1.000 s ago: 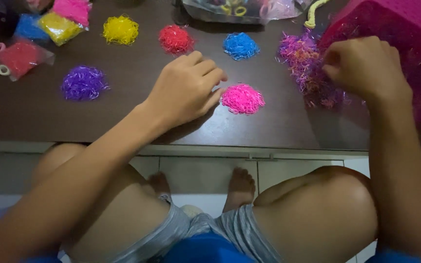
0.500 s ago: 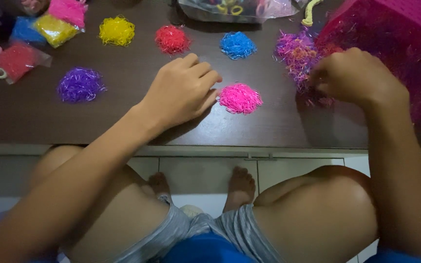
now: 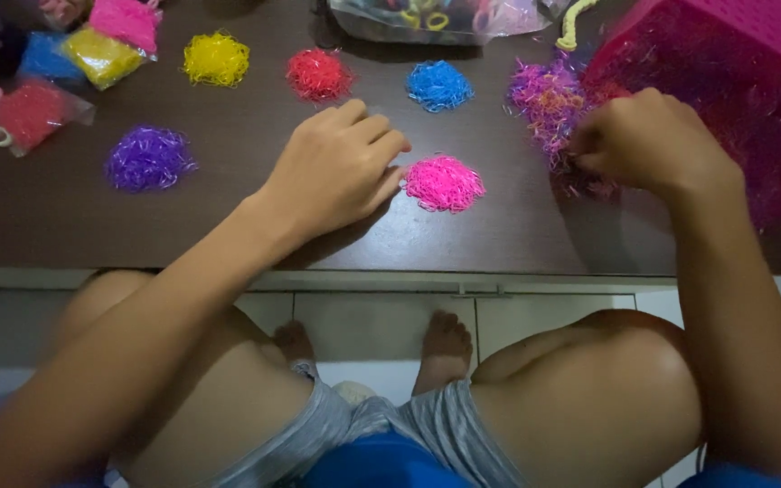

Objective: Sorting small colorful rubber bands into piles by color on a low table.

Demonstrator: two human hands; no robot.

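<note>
Left hand (image 3: 336, 172): fingers loosely curled, empty, resting on dark table (image 3: 228, 226), just left of pink band pile (image 3: 445, 183). Right hand (image 3: 648, 140): closed, pinching into mixed band pile (image 3: 549, 99), far right, beside pink basket (image 3: 734, 63).

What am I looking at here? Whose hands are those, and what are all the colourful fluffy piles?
This is one picture from a camera worn on a person's head, looking down, so you see their own arms, knees and feet. The left hand rests on the dark table, its fingers beside a pink pile of tiny rubber bands. The right hand is curled on a mixed pile next to a pink basket; whether it holds a band is hidden. Other piles are sorted by colour: purple pile, yellow pile, red pile and blue pile.
</note>
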